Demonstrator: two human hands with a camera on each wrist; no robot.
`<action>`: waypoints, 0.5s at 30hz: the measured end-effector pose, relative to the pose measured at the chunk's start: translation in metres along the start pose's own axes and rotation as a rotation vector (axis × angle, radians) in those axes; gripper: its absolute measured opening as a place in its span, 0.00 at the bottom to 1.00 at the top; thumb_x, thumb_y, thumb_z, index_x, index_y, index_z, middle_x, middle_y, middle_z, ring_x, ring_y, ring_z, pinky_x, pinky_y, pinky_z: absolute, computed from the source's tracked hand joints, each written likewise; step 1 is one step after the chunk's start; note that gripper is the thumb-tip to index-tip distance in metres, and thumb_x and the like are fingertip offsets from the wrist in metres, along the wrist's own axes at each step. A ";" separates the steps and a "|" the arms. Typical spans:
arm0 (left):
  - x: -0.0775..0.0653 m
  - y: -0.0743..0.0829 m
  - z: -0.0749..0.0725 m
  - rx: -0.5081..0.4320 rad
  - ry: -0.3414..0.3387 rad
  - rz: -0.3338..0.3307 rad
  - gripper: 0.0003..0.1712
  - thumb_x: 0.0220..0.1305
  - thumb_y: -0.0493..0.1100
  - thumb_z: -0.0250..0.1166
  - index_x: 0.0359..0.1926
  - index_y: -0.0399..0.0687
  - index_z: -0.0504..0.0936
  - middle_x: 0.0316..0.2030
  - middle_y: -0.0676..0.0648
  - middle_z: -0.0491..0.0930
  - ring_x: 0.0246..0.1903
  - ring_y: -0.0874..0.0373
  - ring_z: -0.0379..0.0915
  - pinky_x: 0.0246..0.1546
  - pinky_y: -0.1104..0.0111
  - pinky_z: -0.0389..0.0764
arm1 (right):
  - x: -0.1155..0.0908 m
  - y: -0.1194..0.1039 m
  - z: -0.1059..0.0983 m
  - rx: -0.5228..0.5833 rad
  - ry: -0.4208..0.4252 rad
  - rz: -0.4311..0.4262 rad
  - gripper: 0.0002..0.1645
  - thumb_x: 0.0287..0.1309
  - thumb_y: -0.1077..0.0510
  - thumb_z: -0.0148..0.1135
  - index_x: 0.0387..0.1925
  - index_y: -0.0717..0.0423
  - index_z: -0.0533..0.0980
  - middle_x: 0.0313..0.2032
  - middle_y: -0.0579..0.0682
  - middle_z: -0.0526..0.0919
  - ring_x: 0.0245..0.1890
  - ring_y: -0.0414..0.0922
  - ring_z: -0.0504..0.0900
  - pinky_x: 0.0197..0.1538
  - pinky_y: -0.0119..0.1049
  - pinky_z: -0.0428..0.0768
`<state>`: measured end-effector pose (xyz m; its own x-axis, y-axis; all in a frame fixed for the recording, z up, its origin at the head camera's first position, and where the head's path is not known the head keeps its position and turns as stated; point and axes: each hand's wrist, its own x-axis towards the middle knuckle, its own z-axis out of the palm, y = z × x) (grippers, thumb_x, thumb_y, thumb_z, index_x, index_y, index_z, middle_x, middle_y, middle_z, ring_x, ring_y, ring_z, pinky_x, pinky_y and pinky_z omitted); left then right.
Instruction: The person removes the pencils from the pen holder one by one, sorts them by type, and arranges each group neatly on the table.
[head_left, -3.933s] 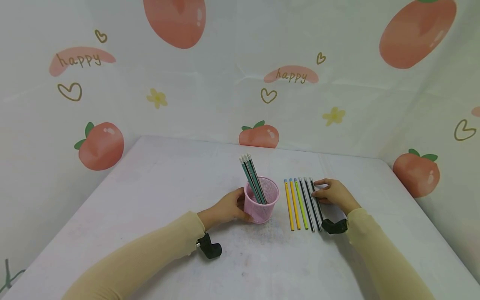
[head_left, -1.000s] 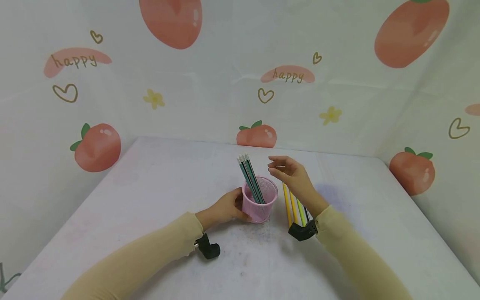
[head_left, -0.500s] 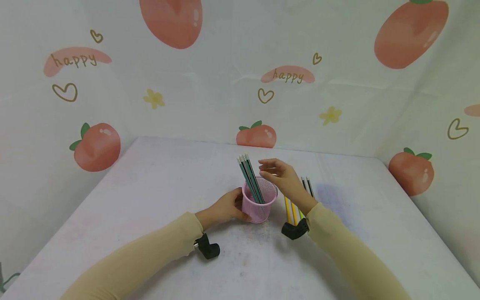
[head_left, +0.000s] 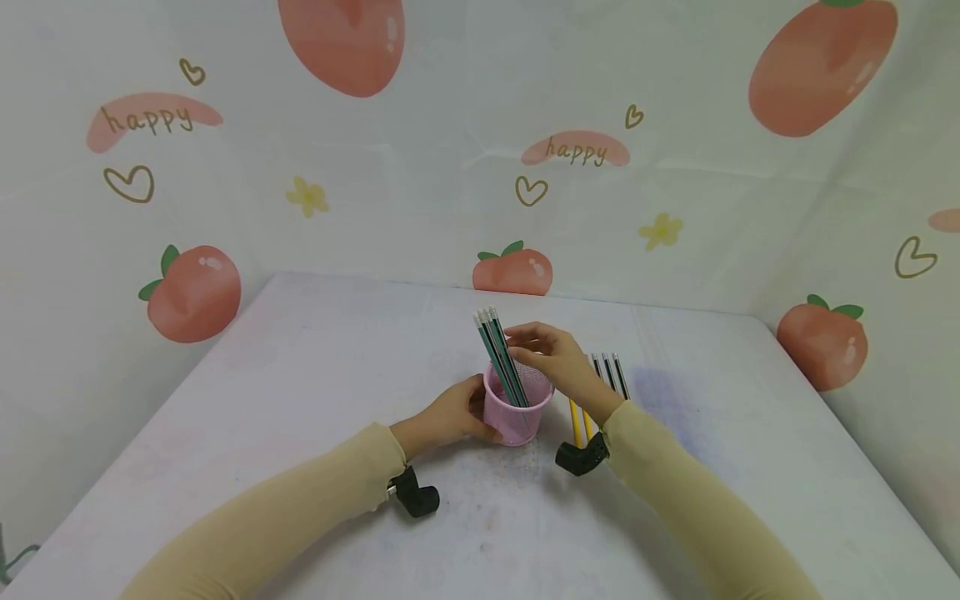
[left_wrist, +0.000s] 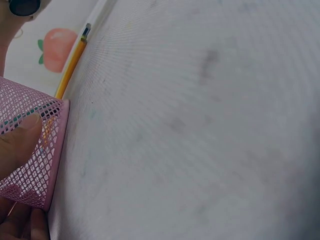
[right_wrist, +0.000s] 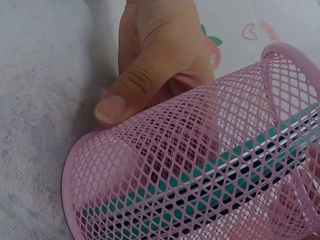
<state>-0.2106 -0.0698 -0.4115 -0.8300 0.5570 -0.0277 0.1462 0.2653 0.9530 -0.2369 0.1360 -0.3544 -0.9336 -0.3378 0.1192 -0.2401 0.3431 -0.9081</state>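
Observation:
In the head view my left hand [head_left: 450, 410] grips the left side of a pink mesh pencil cup [head_left: 517, 427] standing on the table. Its thumb lies along the mesh in the left wrist view. Several green-and-black striped pencils [head_left: 501, 358] lean left inside the cup, white eraser ends up. My right hand [head_left: 551, 350] reaches over the cup's far right rim, fingers and thumb apart, fingertips right at the upper part of these pencils. In the right wrist view only a bit of its fingers [right_wrist: 314, 162] shows at the right edge.
Right of the cup lies a row of pencils, partly hidden by the right wrist: yellow pencils [head_left: 575, 423] nearest the cup and three dark pencils [head_left: 609, 371] farther right. A patterned cloth [head_left: 420, 208] hangs behind the table. A black wrist camera [head_left: 582, 457] hangs below the right wrist.
My right hand has left the rightmost dark pencil of the row and moved left to the pencils in the cup. My left hand has kept its grip on the cup.

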 end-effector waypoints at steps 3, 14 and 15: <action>0.001 0.000 0.000 -0.002 -0.002 -0.012 0.49 0.44 0.33 0.76 0.68 0.37 0.62 0.62 0.41 0.72 0.62 0.49 0.68 0.67 0.54 0.66 | 0.001 -0.002 0.002 -0.005 -0.006 -0.004 0.20 0.62 0.56 0.63 0.55 0.53 0.77 0.48 0.53 0.83 0.49 0.48 0.81 0.58 0.45 0.77; 0.001 0.000 0.000 -0.020 -0.001 -0.009 0.49 0.44 0.32 0.76 0.68 0.35 0.62 0.62 0.40 0.72 0.63 0.48 0.68 0.67 0.54 0.66 | 0.004 -0.001 0.004 0.008 -0.029 -0.018 0.18 0.62 0.60 0.63 0.54 0.57 0.77 0.45 0.54 0.84 0.45 0.45 0.82 0.52 0.36 0.80; 0.001 0.000 0.000 -0.022 0.000 -0.008 0.49 0.44 0.32 0.76 0.68 0.35 0.62 0.62 0.40 0.72 0.63 0.47 0.68 0.67 0.54 0.66 | 0.004 0.000 0.004 0.000 -0.025 -0.028 0.18 0.62 0.60 0.63 0.53 0.57 0.77 0.44 0.54 0.84 0.44 0.45 0.83 0.51 0.35 0.80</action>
<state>-0.2115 -0.0690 -0.4114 -0.8309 0.5553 -0.0356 0.1278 0.2526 0.9591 -0.2393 0.1310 -0.3553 -0.9198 -0.3687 0.1342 -0.2657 0.3334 -0.9046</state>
